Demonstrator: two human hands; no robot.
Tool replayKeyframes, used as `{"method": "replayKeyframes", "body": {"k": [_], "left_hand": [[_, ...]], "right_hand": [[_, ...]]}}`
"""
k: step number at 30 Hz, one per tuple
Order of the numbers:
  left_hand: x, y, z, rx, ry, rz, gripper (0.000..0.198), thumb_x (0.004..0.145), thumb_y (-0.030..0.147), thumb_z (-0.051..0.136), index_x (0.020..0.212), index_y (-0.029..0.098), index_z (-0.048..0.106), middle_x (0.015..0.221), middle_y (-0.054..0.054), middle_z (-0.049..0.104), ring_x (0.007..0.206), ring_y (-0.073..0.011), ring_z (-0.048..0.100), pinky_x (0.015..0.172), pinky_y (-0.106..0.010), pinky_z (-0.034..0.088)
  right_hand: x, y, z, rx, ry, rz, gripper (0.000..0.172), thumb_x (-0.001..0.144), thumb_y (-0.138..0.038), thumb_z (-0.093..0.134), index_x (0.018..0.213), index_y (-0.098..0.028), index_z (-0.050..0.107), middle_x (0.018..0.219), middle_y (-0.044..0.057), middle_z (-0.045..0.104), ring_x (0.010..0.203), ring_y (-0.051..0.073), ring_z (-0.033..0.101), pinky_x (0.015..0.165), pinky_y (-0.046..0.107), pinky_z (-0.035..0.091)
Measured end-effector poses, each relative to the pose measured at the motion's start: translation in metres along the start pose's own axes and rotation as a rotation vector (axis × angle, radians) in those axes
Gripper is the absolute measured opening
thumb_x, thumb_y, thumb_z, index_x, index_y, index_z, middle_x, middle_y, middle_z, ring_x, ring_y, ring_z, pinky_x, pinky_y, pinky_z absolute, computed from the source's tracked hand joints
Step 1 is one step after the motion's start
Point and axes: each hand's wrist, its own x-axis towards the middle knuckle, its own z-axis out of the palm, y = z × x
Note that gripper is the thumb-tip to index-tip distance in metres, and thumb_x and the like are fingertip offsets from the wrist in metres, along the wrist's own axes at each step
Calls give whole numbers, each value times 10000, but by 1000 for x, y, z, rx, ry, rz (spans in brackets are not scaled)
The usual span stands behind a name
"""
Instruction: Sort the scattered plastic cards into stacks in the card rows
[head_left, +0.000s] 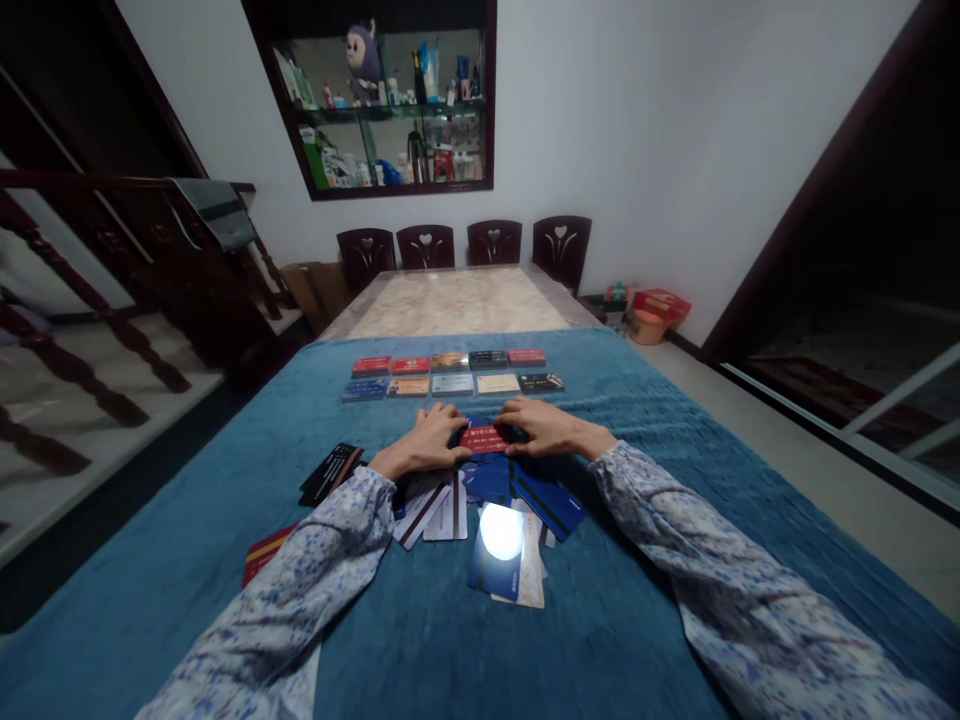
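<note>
A red card [484, 437] lies on top of a loose pile of cards [525, 495] on the blue cloth [637, 620]. My left hand [427, 440] has its curled fingers on the card's left edge. My right hand [541, 426] holds the card's right edge with its fingers bent. Beyond my hands, several cards lie in two neat rows [452, 374]. Blue and white cards fan out below my wrists, one with a bright glare spot [501, 531].
A black card [331, 472] and a red card [262, 553] lie apart at the left. The bare marble tabletop [457, 300] extends past the cloth to several dark chairs [495, 241]. A wooden stair railing [97, 290] runs along the left; a red basket [656, 310] sits on the floor at the right.
</note>
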Motion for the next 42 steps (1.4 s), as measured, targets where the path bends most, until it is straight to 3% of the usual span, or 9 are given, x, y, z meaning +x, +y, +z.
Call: {"method": "replayKeyframes", "body": {"k": [5,12,24,29,42], "left_hand": [[1,-2,2,3,-13,3,531,898,443,667,1365,198,605,1332,-139,587,1260,-341,487,1038,-494,374],[3,-3,4,-19,23,32,469,881,496,690,1242,196,674,1277,-125,610,1222,-339,492,1008,-477,367],[8,-9,15,-32,159,110,390,917,435,663,1227,197,674,1177,-106,612,1154,-306,526,963,-438,392],[8,-10,17,-41,176,127,373,924,414,660,1216,181,667,1194,-111,606,1156,-298,530,966,-441,392],[15,-10,17,-16,178,117,427,937,433,663,1285,188,631,1224,-126,601,1170,-307,507,978,-462,394]], "right_hand": [[1,3,0,25,9,-28,426,894,-395,727,1251,-163,693,1166,139,659,1030,272,567,904,430,477],[-1,7,-3,58,72,-57,417,908,-396,699,1244,-151,692,1190,153,650,1109,293,557,990,469,471],[-3,11,-2,69,106,-18,428,859,-435,743,1196,-174,700,1113,132,623,1079,295,559,956,465,491],[-3,11,-5,68,92,9,449,800,-416,800,1168,-174,714,1113,132,629,1075,298,558,936,454,496],[-5,16,-5,22,117,39,429,827,-395,780,1195,-186,712,1150,134,647,1085,290,547,935,432,495]]}}
